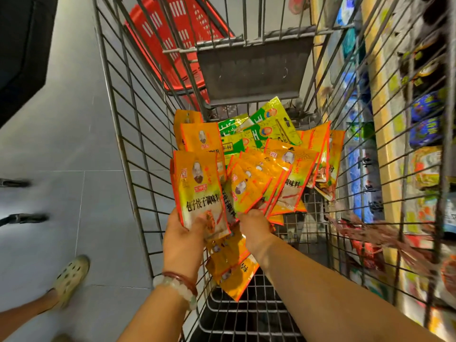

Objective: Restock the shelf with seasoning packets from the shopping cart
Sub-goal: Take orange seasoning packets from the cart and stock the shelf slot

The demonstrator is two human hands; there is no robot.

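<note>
Inside the wire shopping cart (128,154) lie many orange seasoning packets (291,164) and a few green ones (266,122). My left hand (182,240) grips an upright stack of orange packets (197,188) by its lower edge, thumb on the front. My right hand (256,228) reaches into the cart and pinches a fanned bunch of orange packets (249,186) at their lower ends. More orange packets (232,270) lie under my wrists on the cart floor.
Store shelves (385,154) packed with blue, yellow and red goods run along the right of the cart. A red plastic basket (170,38) sits beyond the cart's grey child-seat flap (251,70). Grey tiled floor lies left, where a foot in a pale clog (71,277) stands.
</note>
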